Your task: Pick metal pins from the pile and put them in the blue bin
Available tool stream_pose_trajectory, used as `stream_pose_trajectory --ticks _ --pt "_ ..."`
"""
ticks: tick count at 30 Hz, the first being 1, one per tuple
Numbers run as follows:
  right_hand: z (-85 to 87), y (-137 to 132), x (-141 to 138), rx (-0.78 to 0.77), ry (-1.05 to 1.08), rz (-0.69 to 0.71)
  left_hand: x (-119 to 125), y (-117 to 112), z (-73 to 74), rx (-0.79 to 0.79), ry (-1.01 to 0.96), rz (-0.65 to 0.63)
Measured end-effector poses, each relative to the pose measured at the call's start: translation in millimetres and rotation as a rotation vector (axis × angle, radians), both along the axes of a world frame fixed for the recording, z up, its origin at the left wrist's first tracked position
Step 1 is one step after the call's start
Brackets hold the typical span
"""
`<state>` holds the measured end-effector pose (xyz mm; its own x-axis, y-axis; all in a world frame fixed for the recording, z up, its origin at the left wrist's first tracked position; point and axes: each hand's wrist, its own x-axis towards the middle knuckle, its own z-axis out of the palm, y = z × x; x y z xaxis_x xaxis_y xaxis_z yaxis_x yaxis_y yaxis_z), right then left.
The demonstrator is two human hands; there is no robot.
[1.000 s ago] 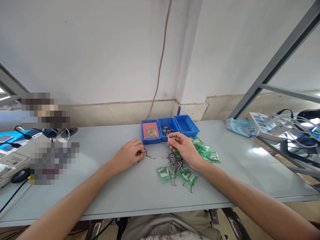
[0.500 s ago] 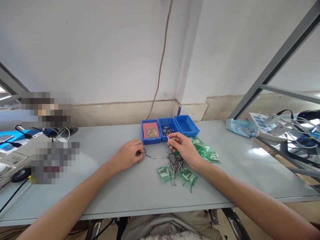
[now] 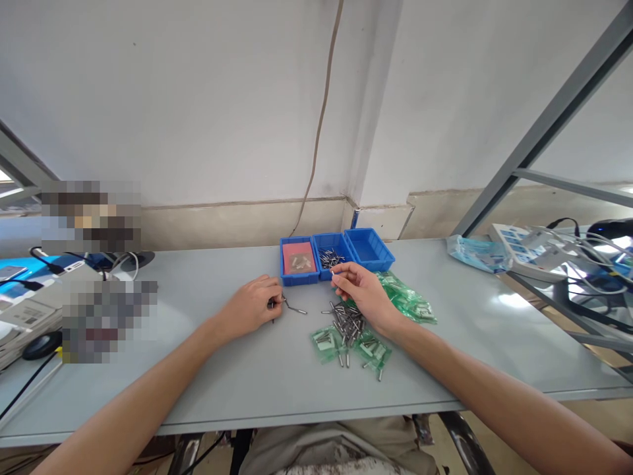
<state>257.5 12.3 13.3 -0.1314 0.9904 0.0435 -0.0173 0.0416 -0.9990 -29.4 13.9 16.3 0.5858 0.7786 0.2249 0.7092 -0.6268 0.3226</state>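
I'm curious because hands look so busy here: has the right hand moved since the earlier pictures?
No, not visibly: the right hand keeps the same place against the middle blue bin, near its front edge.

Head-worn view, looking forward and down, over tabletop (image 3: 237, 382), toward wall (image 3: 198, 99)

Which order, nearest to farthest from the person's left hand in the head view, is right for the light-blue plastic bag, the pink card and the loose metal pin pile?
1. Pink card, in the leftmost blue bin.
2. Loose metal pin pile, right of the left hand.
3. Light-blue plastic bag, over at the right.
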Motion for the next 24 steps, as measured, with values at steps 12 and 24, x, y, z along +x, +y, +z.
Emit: stream_pose_trajectory --ticks 12,24 --pt "0.8 -0.9 -0.3 -0.006 -0.003 -0.005 -1.2 -2.6 2.1 0.001 0.029 0.012" --pt "1.6 -0.9 0.5 -0.004 0.007 -0.004 0.1 -1.6 1.1 0.004 -0.002 -0.029"
